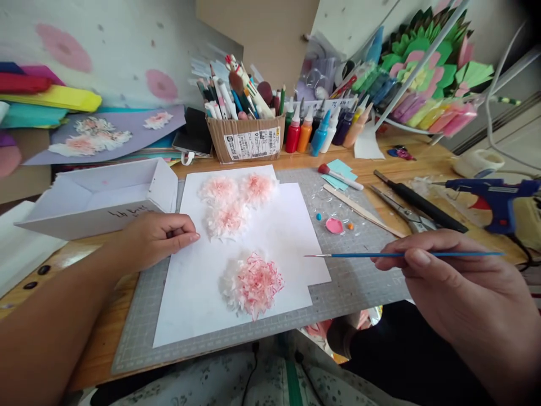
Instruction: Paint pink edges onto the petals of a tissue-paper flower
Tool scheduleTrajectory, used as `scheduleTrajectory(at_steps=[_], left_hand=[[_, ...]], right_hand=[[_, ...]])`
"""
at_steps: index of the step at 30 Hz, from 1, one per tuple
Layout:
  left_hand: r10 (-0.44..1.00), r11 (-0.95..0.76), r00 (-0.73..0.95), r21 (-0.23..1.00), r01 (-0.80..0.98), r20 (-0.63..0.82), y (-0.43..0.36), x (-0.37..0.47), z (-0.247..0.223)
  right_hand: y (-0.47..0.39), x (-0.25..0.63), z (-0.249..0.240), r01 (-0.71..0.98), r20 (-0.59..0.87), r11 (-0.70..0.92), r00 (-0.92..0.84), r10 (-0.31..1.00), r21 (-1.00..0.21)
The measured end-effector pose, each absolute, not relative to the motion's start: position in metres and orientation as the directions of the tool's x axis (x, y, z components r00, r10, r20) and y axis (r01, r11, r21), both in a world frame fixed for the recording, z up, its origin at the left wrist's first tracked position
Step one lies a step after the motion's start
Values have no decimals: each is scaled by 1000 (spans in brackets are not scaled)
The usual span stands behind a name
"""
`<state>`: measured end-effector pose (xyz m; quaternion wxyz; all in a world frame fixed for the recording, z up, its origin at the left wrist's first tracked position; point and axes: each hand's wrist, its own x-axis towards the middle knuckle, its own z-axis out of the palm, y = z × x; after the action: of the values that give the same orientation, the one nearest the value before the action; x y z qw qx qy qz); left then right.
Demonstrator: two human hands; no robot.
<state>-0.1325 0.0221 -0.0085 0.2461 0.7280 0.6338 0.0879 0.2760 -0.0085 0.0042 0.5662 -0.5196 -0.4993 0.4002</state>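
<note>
Between the thumb and fingers of my right hand [452,282] is a thin paintbrush [359,255] with a blue handle. Its fine tip points left, above the right part of the white paper sheets [190,299]. My left hand [164,234] rests at the left edge of the paper, fingers curled in and nothing seen in them. Nearest to me on the paper lies a ruffled flower [257,285] with bright pink edges on its white petals. Farther back sit three paler pink-and-white ruffled flowers [230,217]. A pink dab of paint or clay [334,226] lies right of the paper.
Under the paper is a grey cutting mat [139,332]. A white open box [105,192] stands at the left. Behind are a cardboard box of pens and brushes [253,141] and several paint bottles [304,132]. Scissors [406,214] and a blue glue gun [494,197] lie right.
</note>
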Motion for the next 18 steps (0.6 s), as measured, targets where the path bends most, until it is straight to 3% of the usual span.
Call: scheduleTrajectory(at_steps=[9, 12, 18], left_hand=[[961, -131, 228, 474, 871, -155, 25, -138, -14], [965, -146, 225, 440, 886, -133, 23, -136, -13], [968, -171, 227, 383, 908, -106, 22, -131, -11]], right_hand=[[-66, 248, -35, -265, -7, 63, 255, 967, -962], [-86, 237, -44, -241, 4, 69, 260, 966, -968], [-95, 228, -52, -63, 176, 204, 299, 938, -977]])
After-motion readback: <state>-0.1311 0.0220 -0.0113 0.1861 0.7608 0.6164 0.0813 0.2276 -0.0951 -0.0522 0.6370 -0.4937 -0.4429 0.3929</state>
